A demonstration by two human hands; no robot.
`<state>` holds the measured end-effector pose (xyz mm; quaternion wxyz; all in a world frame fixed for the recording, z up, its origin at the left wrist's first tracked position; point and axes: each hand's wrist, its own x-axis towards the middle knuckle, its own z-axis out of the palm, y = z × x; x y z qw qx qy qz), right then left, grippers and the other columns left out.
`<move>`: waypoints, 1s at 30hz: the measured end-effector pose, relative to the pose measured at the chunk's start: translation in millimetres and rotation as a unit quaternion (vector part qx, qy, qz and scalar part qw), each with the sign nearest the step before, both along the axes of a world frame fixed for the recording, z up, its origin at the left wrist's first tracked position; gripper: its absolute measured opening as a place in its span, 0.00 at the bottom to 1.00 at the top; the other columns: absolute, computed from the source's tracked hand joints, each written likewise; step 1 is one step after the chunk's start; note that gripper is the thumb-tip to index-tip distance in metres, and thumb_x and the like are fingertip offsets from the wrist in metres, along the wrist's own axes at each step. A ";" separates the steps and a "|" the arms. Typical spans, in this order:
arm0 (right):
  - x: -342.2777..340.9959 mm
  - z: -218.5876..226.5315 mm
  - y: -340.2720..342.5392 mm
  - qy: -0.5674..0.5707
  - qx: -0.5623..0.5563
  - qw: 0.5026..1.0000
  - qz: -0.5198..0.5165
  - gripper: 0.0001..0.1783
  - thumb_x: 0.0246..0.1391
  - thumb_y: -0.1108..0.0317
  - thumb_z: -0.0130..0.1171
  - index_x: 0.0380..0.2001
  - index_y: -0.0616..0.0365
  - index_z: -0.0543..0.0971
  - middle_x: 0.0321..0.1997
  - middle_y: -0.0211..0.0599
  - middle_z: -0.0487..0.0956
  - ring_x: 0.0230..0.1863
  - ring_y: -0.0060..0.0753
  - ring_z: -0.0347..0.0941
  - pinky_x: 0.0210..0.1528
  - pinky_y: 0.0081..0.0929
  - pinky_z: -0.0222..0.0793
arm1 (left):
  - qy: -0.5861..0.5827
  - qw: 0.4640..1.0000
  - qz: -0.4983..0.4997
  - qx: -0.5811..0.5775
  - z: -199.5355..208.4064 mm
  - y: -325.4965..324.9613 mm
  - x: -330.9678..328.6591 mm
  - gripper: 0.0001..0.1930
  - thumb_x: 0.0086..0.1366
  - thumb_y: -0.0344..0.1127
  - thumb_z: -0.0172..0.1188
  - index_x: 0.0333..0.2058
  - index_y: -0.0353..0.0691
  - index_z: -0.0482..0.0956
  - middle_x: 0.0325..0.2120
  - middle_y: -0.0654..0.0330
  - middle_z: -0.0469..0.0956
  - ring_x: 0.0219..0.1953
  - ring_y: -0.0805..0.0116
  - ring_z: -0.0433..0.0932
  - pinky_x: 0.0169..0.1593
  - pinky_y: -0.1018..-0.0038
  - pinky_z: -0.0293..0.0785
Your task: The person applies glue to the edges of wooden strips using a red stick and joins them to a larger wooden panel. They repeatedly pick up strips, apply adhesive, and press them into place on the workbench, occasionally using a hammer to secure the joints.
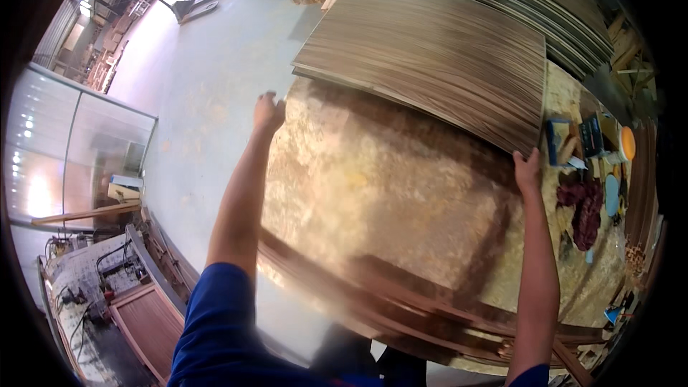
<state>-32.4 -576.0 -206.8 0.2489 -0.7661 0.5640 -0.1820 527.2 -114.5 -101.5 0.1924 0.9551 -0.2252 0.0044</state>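
Two hands hold one large sheet by its far edge. It is a thin, pale, mottled board (373, 193), blurred with motion, lying over the bench (573, 287). The left hand (268, 113) grips the sheet's far left corner, fingers curled over the edge. The right hand (528, 170) clasps the far right corner, fingers wrapped around the rim just below a striped veneer panel (430, 50).

By my judgement the step in hand is shifting or laying this sheet, with both arms stretched well forward. The next move calls for both hands to travel together and evenly, so the thin sheet neither twists nor catches the veneer panel's near edge, which it touches or nearly touches.

The sheet's long axis seems to run left to right, from one hand to the other, though the blur and the lens curve make this uncertain. Its broad face points up, and its near edge falls toward the person's body, over dark wooden strips (459, 315) at the bench's near edge.

At the bench's right edge lie a blue block (557, 136), an orange disc (628, 143) and a dark red rag (586, 208), just beside the right hand.
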 end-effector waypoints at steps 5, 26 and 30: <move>52.2 46.5 48.1 0.076 0.043 0.994 -0.073 0.44 0.68 0.47 0.55 0.75 0.66 0.55 0.74 0.59 0.63 0.72 0.58 0.64 0.70 0.46 0.62 | -0.082 0.995 -0.020 -0.050 -70.8 -73.9 136.5 0.35 0.70 0.50 0.57 0.65 0.29 0.64 0.61 0.34 0.70 0.64 0.37 0.70 0.66 0.53 0.68; -139.6 56.3 233.5 0.063 0.165 0.982 -0.065 0.34 0.64 0.41 0.59 0.54 0.65 0.75 0.48 0.52 0.80 0.52 0.49 0.77 0.56 0.42 0.70 | 0.195 0.979 -0.053 -0.019 -54.2 203.3 30.6 0.29 0.76 0.60 0.52 0.28 0.37 0.74 0.21 0.65 0.70 0.28 0.73 0.67 0.35 0.71 0.67; -161.5 198.0 256.0 -0.052 0.264 0.961 -0.065 0.34 0.65 0.42 0.60 0.52 0.67 0.78 0.45 0.40 0.81 0.46 0.35 0.75 0.51 0.33 0.71 | 0.259 0.962 -0.066 -0.047 65.2 243.5 24.7 0.23 0.74 0.55 0.59 0.26 0.43 0.73 0.26 0.69 0.72 0.31 0.79 0.66 0.37 0.77 0.66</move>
